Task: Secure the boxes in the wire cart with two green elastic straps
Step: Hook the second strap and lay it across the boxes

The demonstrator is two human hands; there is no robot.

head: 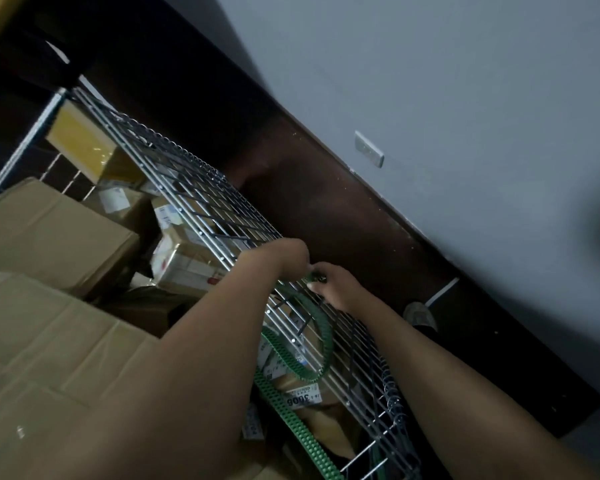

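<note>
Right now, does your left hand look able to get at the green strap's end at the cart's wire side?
Probably yes: the left hand is beside the green strap's end, which the right hand pinches at the wire side; nothing lies between them.

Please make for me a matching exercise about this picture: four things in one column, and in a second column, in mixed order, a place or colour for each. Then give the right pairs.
Column one
A. strap
B. large box
C. wall plate
D. right hand

Column two
1. on the grey wall
2. holding the strap's end at the wire side of the cart
3. brown, at lower left
4. green, running along the wire side

Pairs: A-4, B-3, C-1, D-2
</note>
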